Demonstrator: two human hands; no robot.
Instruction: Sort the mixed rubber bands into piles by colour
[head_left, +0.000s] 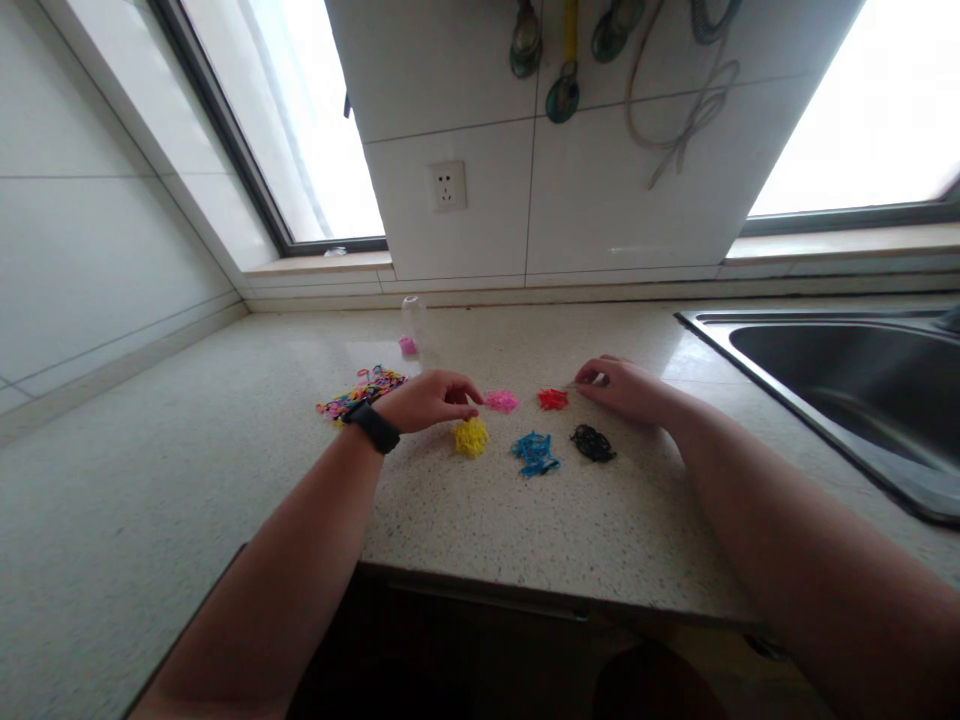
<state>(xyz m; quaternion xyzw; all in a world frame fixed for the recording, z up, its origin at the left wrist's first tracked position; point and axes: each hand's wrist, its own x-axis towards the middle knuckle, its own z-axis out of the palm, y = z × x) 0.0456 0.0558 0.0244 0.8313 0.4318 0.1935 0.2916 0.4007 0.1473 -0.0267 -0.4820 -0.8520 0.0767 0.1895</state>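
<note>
My left hand (436, 398), with a dark watch (373, 425) on its wrist, reaches in from the left. Its fingers are drawn together at the left edge of a pink pile of small rubber bands (502, 401), just above a yellow pile (470, 437). Whatever it pinches is too small to make out. My right hand (619, 387) rests on the counter just right of a red pile (553, 399). Its thumb and fingers are curled together, and their contents cannot be made out. Nearer me lie a blue pile (535, 453) and a black pile (592, 443).
A mixed heap of coloured bands (364, 392) lies left of my left hand. Behind it stand a clear bottle (413, 325) and a small pink piece (407, 346). A steel sink (720, 345) is set into the speckled counter (480, 520) at the right. A tiled wall with a socket (448, 186) rises behind.
</note>
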